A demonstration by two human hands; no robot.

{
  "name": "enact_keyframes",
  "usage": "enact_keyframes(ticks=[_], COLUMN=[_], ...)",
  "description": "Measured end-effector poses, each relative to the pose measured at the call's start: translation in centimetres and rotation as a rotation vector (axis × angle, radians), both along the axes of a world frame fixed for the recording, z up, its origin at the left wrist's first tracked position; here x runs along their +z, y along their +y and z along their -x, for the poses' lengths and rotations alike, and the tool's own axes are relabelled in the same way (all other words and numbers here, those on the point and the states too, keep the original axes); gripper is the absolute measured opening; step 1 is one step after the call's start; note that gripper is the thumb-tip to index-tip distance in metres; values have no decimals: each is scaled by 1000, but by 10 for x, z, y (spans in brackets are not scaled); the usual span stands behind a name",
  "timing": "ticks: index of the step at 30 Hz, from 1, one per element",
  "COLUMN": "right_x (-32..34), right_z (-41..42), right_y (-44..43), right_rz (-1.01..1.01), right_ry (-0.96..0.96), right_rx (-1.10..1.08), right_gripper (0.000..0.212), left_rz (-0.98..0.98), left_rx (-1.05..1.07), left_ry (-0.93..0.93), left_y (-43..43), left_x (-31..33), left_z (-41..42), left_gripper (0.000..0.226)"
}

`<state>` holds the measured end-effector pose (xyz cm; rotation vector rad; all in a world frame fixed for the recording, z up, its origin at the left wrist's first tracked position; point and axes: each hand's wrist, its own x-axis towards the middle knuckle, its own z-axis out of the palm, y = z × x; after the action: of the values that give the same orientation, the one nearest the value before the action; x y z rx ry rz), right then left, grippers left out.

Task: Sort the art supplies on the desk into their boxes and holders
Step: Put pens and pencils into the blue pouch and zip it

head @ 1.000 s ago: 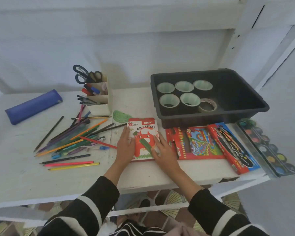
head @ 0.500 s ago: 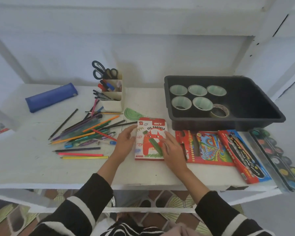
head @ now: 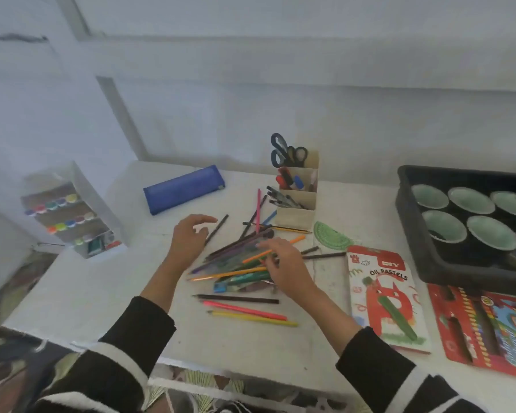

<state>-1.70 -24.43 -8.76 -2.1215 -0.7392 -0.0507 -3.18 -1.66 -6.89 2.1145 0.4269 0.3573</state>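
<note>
Head view: a white painted desk stands against a white boarded wall, with patterned floor showing below its front edge.

The left hand hovers over the desk just left of the pile of coloured pencils. Its fingers are loosely curved with the thumb apart, and it holds nothing. The right hand is over the right part of the pile with its fingers spread and nearly straight. Whether the fingertips touch the pencils cannot be told, and nothing is gripped.

Three loose pencils, dark, pink and yellow, lie side by side nearer the front edge.

- Behind the pile are a blue pencil case and a stepped cardboard holder, which has scissors and pens in it.
- A green protractor lies beside the holder.
- To the right lie an oil pastels box and a red pencil box.
- At the right edge, a black tray holds tape rolls.
- At the desk's left end stands a clear drawer unit with rows of coloured pots.
</note>
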Motion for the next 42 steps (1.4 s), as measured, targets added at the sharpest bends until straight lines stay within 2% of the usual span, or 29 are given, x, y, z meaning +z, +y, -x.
enact_keyframes(ticks=[3, 8, 12, 15, 17, 22, 25, 29, 31, 34, 36, 40, 42], right_x=[0, -11, -14, -13, -14, -10, -6, 9, 23, 51, 61, 70, 73], right_z=[-14, -41, -56, -57, -56, -54, -54, -57, -56, -49, -41, -23, -15], right_y=[66, 140, 168, 177, 178, 181, 180, 181, 184, 194, 200, 192, 180], right_rz=[59, 240, 406, 464, 444, 452, 459, 440, 314, -23, -167, -159, -144], right_ry=[80, 201, 251, 276, 297, 291, 284, 306, 332, 569, 687, 653, 646], right_rx=[104, 196, 121, 46, 8, -27, -27, -47, -99, -137, -139, -158, -82], right_gripper=[32, 37, 38, 33, 34, 34, 35, 30, 35, 54, 60, 32, 34], left_rz=[-196, -422, -575, -737, -761, -727, -615, -452, -402, -353, -326, -236, -213], left_rx=[31, -154, -254, -197, -132, -100, -64, 54, 89, 97, 98, 163, 167], left_ry=[97, 296, 407, 398, 340, 273, 276, 132, 75, -19, -49, -73, -35], left_y=[73, 140, 152, 147, 144, 145, 140, 126, 119, 106, 94, 73, 67], left_x=[-7, -22, -31, -41, -45, -46, -34, -12, -1, 16, 26, 41, 45], left_z=[-20, -63, -86, -88, -88, -88, -81, -57, -43, -19, -4, 21, 31], left_gripper=[33, 49, 60, 49, 40, 28, 25, 29, 25, 17, 14, 6, 13])
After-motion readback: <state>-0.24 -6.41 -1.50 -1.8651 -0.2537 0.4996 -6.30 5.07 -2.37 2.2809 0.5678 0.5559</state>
